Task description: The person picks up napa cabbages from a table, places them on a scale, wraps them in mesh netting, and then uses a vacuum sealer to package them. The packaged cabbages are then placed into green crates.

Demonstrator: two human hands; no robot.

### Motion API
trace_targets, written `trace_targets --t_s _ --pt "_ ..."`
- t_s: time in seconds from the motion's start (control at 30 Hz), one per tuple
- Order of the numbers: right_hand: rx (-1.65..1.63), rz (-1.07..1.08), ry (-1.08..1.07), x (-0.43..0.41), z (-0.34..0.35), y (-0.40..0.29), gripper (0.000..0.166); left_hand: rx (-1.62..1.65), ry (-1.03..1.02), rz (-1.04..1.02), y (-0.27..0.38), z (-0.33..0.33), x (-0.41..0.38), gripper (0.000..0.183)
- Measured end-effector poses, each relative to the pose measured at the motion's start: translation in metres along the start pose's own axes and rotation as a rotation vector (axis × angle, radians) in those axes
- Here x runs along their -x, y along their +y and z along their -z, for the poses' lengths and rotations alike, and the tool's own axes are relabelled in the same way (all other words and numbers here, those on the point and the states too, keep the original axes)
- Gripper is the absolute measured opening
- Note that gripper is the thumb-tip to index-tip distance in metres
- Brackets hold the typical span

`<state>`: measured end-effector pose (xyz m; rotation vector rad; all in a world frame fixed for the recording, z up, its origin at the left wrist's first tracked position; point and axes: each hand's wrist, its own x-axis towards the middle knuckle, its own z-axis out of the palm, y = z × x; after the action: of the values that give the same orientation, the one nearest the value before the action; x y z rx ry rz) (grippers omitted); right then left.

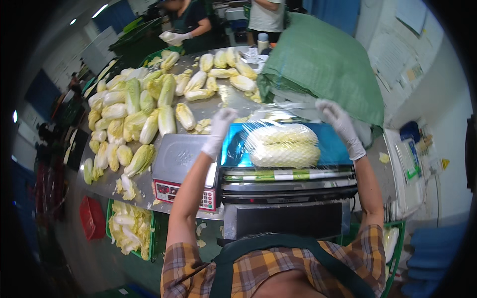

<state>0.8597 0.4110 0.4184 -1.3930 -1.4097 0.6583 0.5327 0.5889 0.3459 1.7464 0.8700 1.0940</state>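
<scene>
Two napa cabbages in white foam netting [285, 154] lie side by side on the blue surface of a wrapping machine [337, 143]. Clear plastic film [275, 115] stretches over and behind them. My left hand [223, 124], in a white glove, has its fingers closed on the film's left side. At the film's right side, my right hand [337, 121], gloved too, grips its edge, though the film is hard to make out at the fingers. A printed film roll [288, 175] sits along the machine's front.
A digital scale [182, 152] stands left of the machine. Many loose napa cabbages [130, 97] cover the table's left and back. A large green woven sack [324, 59] bulges at the back right. Beyond the table, a gloved co-worker [190, 26] holds a cabbage, with another person [266, 16] nearby.
</scene>
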Motion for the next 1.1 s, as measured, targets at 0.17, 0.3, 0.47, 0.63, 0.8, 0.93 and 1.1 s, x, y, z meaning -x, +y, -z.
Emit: trace_targets --t_s 0.17,0.3,0.47,0.63,0.8,0.93,1.1 --pt "0.1 -0.268 -0.397 0.034 -0.034 0.021 0.097 -0.003 -0.398 -0.008 -0.08 -0.03 0.041 0.065" --pt "0.334 0.072 -0.303 0.082 -0.041 0.041 0.113 -0.223 -0.538 -0.019 -0.012 -0.047 0.086 0.135" --pt "0.339 -0.067 -0.257 0.069 -0.045 0.067 0.102 -0.303 -0.427 -0.072 -0.004 -0.059 0.094 0.144" --pt "0.213 -0.036 -0.244 0.063 -0.044 0.066 0.099 -0.22 -0.255 -0.177 -0.016 -0.063 0.093 0.134" --pt "0.121 -0.12 -0.255 0.089 -0.044 0.052 0.078 -0.117 -0.233 -0.181 0.032 -0.053 0.13 0.127" --pt "0.048 -0.304 -0.331 0.134 -0.044 0.042 0.061 -0.156 -0.344 -0.049 0.079 -0.034 0.194 0.12" --pt "-0.065 -0.644 -0.549 0.206 -0.037 0.083 0.042 -0.283 -0.882 0.491 0.115 -0.013 0.264 0.095"
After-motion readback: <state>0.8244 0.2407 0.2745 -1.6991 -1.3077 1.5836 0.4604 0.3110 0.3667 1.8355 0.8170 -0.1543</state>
